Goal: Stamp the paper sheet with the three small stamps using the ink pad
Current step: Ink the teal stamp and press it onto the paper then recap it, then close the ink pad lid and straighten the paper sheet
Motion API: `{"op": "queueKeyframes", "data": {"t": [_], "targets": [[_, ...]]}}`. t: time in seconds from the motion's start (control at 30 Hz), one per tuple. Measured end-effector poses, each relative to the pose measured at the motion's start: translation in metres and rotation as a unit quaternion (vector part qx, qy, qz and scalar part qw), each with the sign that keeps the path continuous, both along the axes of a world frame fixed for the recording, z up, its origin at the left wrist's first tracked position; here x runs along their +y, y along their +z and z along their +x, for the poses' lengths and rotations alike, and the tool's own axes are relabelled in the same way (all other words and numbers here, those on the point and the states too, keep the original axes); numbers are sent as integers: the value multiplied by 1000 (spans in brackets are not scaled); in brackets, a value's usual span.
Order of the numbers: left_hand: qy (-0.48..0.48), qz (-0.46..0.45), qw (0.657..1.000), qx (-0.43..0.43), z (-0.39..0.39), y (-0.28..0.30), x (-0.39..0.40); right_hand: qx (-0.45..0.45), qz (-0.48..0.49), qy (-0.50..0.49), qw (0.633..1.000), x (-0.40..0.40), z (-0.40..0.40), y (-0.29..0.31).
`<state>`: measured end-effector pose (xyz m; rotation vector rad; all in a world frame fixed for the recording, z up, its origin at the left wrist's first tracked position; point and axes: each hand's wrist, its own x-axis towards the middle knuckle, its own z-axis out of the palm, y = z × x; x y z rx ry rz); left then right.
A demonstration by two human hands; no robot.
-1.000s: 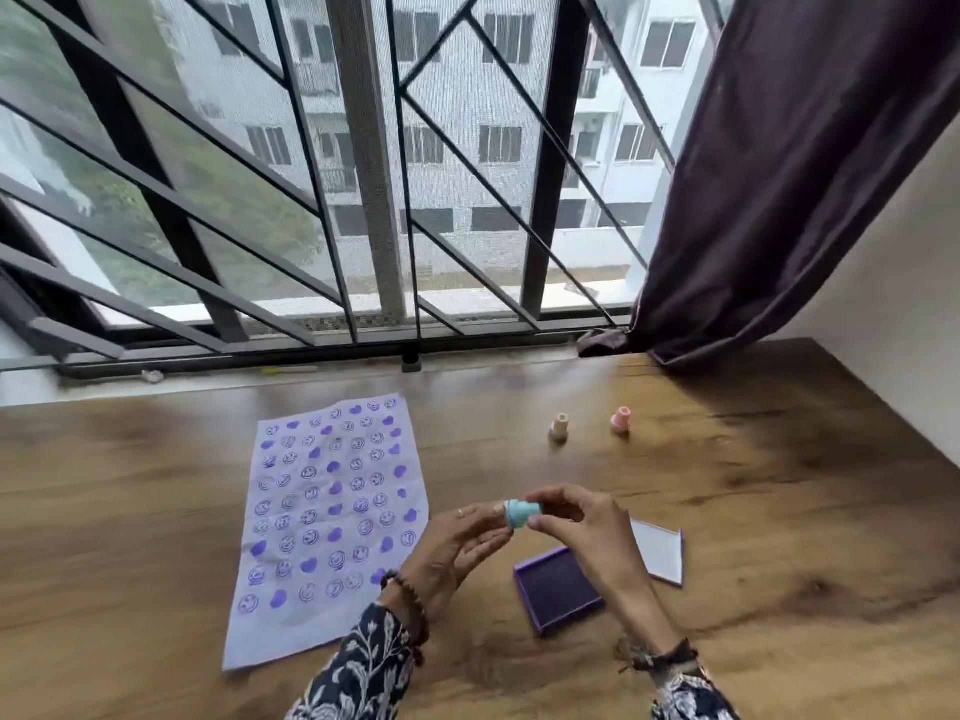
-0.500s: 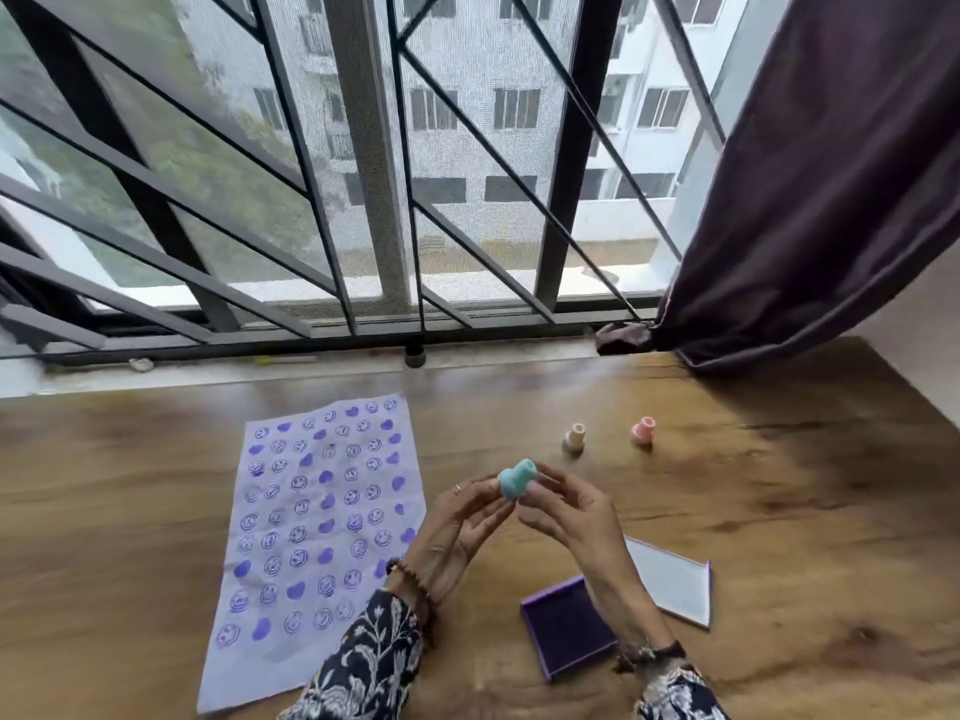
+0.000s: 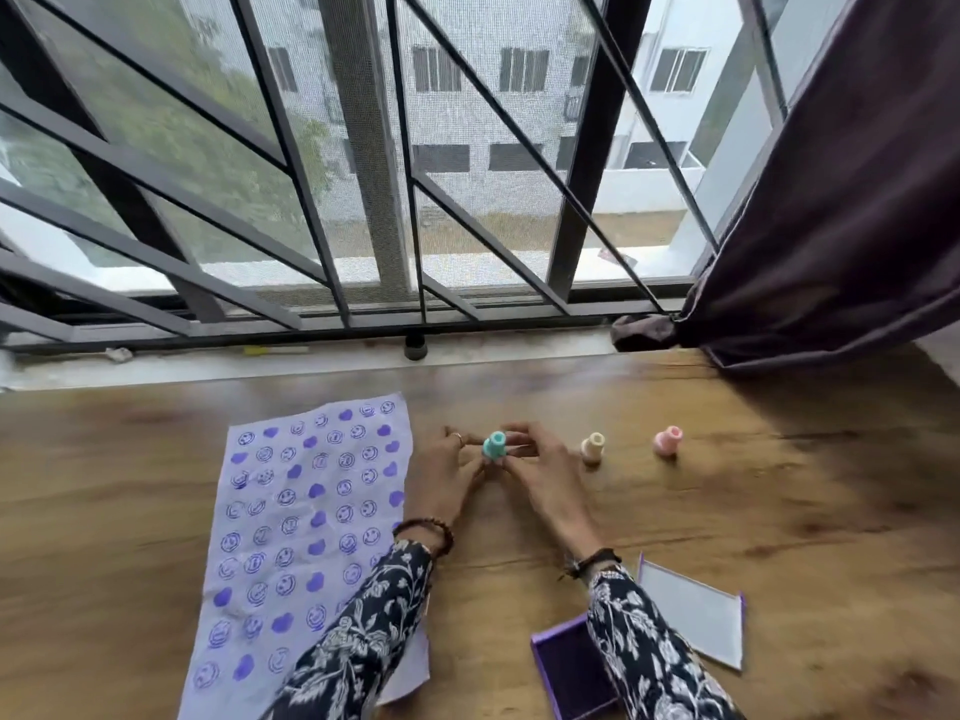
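A wooden counter [image 3: 727,511] runs under a barred window [image 3: 363,174], with a dark curtain [image 3: 857,200] beyond the stamps. The left hand [image 3: 447,480] and right hand [image 3: 540,470] meet just beside the paper sheet [image 3: 306,537], each grip pinched shut on the teal stamp [image 3: 493,445]. The cream stamp [image 3: 592,446] and pink stamp [image 3: 667,440] stand near it. The ink pad [image 3: 566,667] lies open under the right sleeve, bare wood beyond.

3 small plastic stamps: 1 teal [image 3: 493,446], 1 cream [image 3: 592,446], 1 pink [image 3: 668,440]. 1 pale lilac paper sheet [image 3: 291,517] covered in purple smiley and heart prints. 1 open purple square ink pad [image 3: 571,667], its white-lined lid [image 3: 693,605] alongside. 2 hands: left [image 3: 448,478], right [image 3: 540,472]. 1 wooden counter [image 3: 779,511].
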<state>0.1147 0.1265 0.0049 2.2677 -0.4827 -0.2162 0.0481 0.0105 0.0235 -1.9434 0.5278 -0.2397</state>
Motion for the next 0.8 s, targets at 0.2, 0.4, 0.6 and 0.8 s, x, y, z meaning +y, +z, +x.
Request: {"op": "queueKeyframes", "data": {"t": [0.2,0.4,0.6,0.8], "targets": [[1,15,1000,5,-4,-2,1,6,6,-10,1000,0,-5,-6],[-21,43,988,-145,-62,11,27,-31,-3,-93,995,-3,-71,5],[-115,12,986,-117,-142,2,55,-8,39,-278,960,-9,-166,-3],[-192,70,973,-103,-176,-17,56,14,16,-419,908,1,-213,-23]]}}
